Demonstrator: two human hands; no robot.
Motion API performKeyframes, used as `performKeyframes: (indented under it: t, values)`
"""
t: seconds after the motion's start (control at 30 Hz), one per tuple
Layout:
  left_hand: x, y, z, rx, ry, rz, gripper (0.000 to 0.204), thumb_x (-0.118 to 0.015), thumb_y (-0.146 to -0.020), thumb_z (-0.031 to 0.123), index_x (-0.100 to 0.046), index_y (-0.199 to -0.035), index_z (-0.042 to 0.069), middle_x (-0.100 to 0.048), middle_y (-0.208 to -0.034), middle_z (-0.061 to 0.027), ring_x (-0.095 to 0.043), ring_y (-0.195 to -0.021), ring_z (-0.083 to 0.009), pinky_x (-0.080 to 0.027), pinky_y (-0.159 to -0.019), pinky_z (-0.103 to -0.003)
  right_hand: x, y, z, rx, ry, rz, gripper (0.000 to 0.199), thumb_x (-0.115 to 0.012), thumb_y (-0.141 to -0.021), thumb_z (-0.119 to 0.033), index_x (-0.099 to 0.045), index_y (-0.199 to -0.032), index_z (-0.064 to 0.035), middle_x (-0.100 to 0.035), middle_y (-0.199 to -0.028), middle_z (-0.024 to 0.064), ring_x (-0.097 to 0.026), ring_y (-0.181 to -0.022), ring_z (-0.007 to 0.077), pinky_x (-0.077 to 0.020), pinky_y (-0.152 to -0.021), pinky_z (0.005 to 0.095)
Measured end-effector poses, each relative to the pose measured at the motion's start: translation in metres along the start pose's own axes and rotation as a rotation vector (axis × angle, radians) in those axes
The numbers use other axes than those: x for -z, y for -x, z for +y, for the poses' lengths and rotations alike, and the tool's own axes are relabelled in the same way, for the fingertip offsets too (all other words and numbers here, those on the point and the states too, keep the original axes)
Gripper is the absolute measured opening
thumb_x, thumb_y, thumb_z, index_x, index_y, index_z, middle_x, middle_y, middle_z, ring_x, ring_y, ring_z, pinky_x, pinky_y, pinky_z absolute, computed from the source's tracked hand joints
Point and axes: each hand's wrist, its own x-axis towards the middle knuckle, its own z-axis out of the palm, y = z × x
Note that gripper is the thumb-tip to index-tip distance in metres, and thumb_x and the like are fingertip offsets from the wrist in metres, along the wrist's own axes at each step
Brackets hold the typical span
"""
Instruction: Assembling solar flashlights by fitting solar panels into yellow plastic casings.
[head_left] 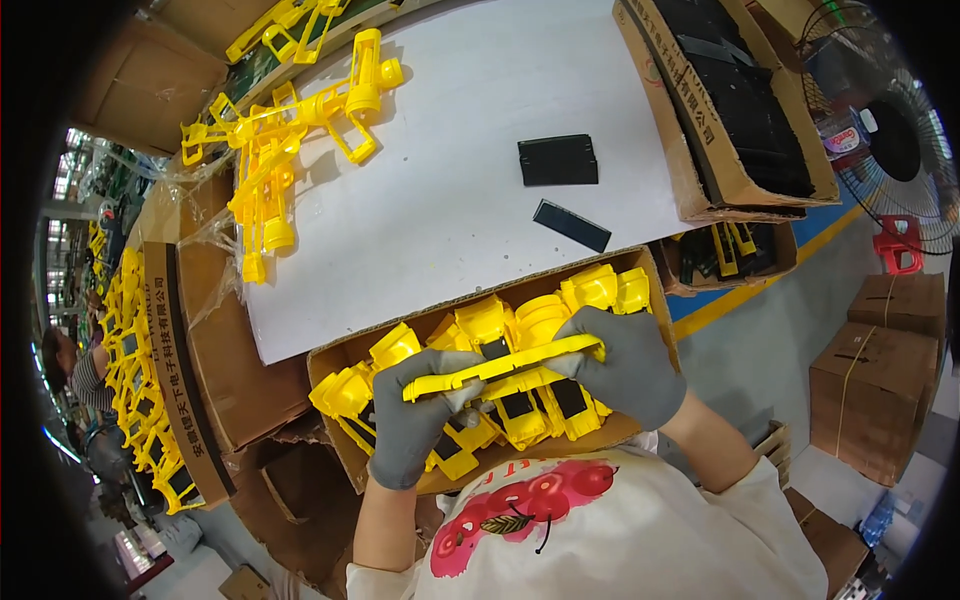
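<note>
Both my hands wear grey gloves and grip one long yellow plastic frame (pixel 505 366). My left hand (pixel 412 412) is closed round its left end, and my right hand (pixel 628 362) holds its right end. The frame is tilted edge-on, so most of its face is hidden. Right below it stands an open cardboard box (pixel 345 352) filled with yellow plastic parts (pixel 540 318), several with dark panels in them. Beyond the box, on the white tabletop (pixel 440 220), lie a stack of black rectangular panels (pixel 558 160) and one narrower black panel (pixel 572 226).
Yellow frames (pixel 270 150) lie heaped at the table's far left. A cardboard box of black panels (pixel 740 110) stands at the far right, beside a fan (pixel 890 140). Another box of yellow parts (pixel 150 400) is at left. Closed cartons (pixel 868 400) and a red stool (pixel 898 245) are at right.
</note>
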Motion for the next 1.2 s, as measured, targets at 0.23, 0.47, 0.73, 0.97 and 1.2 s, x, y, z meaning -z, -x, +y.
performKeyframes:
  t: [0.23, 0.47, 0.73, 0.97, 1.2]
  values:
    - [0.038, -0.003, 0.056, 0.049, -0.247, -0.111, 0.017, -0.065, -0.081, -0.003, -0.06, -0.098, -0.002, -0.064, -0.08, -0.0068, -0.066, -0.064, -0.0127, -0.052, -0.049, -0.019, 0.003, -0.008, -0.022, -0.101, -0.077, -0.247, 0.045, -0.083, -0.069, -0.027, -0.061, -0.104, -0.01, -0.064, -0.072, 0.0059, -0.062, -0.062, 0.0151, -0.0485, -0.059, 0.0254]
    - [0.068, -0.018, 0.06, -0.014, -1.231, -0.338, 0.041, -0.077, -0.073, 0.019, -0.059, -0.108, 0.009, -0.068, -0.09, -0.012, -0.067, -0.084, -0.0238, -0.05, -0.074, -0.035, -0.018, -0.003, -0.007, 0.078, 0.086, -0.21, 0.042, -0.07, -0.079, -0.047, -0.062, -0.107, -0.0155, -0.063, -0.064, 0.002, -0.063, -0.057, 0.0204, -0.0472, -0.052, 0.0318]
    - [0.25, -0.175, 0.12, -0.512, -1.006, 0.549, 0.049, -0.072, -0.08, 0.035, -0.063, -0.116, 0.002, -0.068, -0.102, -0.0154, -0.066, -0.092, -0.024, -0.05, -0.08, -0.035, -0.015, -0.007, -0.001, 0.041, 0.055, -0.115, 0.035, -0.074, -0.078, -0.037, -0.064, -0.103, -0.0148, -0.064, -0.067, 0.0027, -0.065, -0.059, 0.0197, -0.0491, -0.053, 0.0293]
    - [0.312, -0.319, 0.106, -0.241, -1.015, 0.616, 0.09, -0.064, -0.074, 0.065, -0.042, -0.139, 0.006, -0.047, -0.139, -0.0222, -0.047, -0.127, -0.0352, -0.037, -0.104, -0.04, -0.012, -0.024, 0.005, -0.069, -0.003, -0.106, 0.032, -0.072, -0.079, -0.035, -0.067, -0.101, -0.0138, -0.067, -0.07, 0.0031, -0.065, -0.059, 0.0176, -0.0492, -0.054, 0.0278]
    - [0.225, -0.288, 0.106, -0.176, -1.437, 0.624, 0.083, -0.073, -0.066, 0.053, -0.044, -0.139, 0.025, -0.032, -0.143, -0.03, -0.036, -0.131, -0.0453, -0.036, -0.105, -0.045, -0.004, -0.045, 0.007, -0.147, -0.095, -0.139, 0.032, -0.071, -0.081, -0.034, -0.068, -0.103, -0.0101, -0.067, -0.071, 0.0052, -0.063, -0.058, 0.0148, -0.0478, -0.055, 0.025]
